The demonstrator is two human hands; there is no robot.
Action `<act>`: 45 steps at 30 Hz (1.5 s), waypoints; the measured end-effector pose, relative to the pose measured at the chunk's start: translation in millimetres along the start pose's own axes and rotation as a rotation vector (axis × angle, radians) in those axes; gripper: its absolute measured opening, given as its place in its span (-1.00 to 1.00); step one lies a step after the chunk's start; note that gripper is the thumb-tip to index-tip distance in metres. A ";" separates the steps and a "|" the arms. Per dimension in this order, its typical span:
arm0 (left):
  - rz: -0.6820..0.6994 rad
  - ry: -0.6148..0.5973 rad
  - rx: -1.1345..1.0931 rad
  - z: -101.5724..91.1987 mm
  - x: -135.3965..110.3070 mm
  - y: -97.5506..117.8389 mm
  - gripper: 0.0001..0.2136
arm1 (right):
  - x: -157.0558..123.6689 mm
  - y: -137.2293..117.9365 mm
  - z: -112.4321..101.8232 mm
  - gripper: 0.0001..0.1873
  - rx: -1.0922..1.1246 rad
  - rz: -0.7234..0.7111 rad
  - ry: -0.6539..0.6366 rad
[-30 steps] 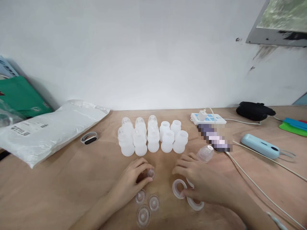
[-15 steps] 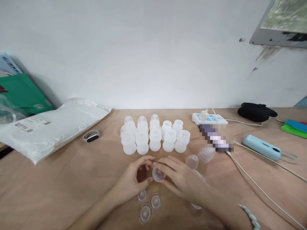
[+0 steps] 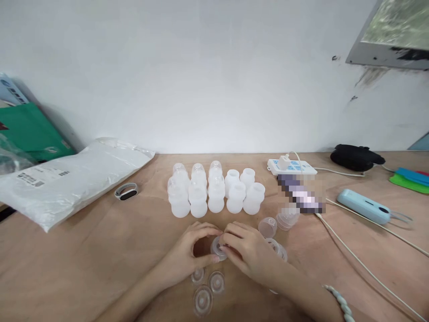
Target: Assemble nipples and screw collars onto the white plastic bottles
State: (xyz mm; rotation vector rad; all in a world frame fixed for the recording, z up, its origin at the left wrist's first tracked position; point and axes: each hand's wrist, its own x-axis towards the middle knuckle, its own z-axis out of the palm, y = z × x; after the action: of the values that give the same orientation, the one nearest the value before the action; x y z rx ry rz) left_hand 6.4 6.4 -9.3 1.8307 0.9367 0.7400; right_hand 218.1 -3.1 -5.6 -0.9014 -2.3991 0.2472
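My left hand point(image 3: 187, 252) and my right hand point(image 3: 248, 250) meet low in the middle of the wooden table point(image 3: 100, 250). Both pinch one small clear plastic nipple piece point(image 3: 218, 248) between their fingertips. Just below my hands lie three more clear nipple pieces point(image 3: 207, 288). White plastic rings point(image 3: 278, 249) peek out beside my right hand. Behind my hands stands a cluster of several small white bottles point(image 3: 214, 192), some capped with clear domes.
Two clear caps point(image 3: 277, 222) lie right of my hands. A white bag point(image 3: 67, 179) and a wristband point(image 3: 126, 192) are at left. At right: a power strip point(image 3: 291, 167), cables point(image 3: 362, 264), a blue device point(image 3: 363, 205), a black item point(image 3: 355, 156).
My right hand left the rings at right and came over to my left hand. Both now grip the same clear piece. A clear cap now lies uncovered at right.
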 end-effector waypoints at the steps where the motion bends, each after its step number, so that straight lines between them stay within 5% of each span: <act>1: -0.010 -0.006 -0.022 -0.1 -0.1 -0.1 -0.71 | -0.2 -1.6 -1.2 -0.85 0.045 0.020 0.020; 8: 0.001 -0.135 -0.494 2.0 -2.8 -1.6 -0.63 | 1.9 -14.3 -11.1 -0.84 0.710 0.373 0.069; 13: -0.007 -0.212 -0.599 1.1 -7.2 1.9 -0.57 | 1.4 -17.3 -9.2 -0.78 1.073 0.547 0.050; 29: -0.002 -0.271 -0.551 -9.7 -12.1 21.7 -0.53 | 1.6 -29.6 -31.8 -0.73 1.102 0.541 0.148; 35: -0.029 -0.161 -0.528 -12.2 -9.9 14.3 -0.56 | 0.8 -20.2 -20.5 -0.81 0.886 0.499 0.123; 41: -0.056 0.015 -0.486 -12.9 -4.6 4.5 -0.59 | -0.8 8.4 -28.1 -0.84 -0.039 0.115 0.456; 45: -0.046 0.047 -0.479 -10.1 -3.8 4.0 -0.59 | 2.4 21.8 -32.9 -0.83 -0.429 0.018 0.335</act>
State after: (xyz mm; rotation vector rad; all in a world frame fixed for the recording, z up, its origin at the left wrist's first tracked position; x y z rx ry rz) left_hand -2.5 6.7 -2.0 1.3727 0.7488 0.8946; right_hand 247.2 14.2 15.0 -1.0542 -2.1601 -0.3995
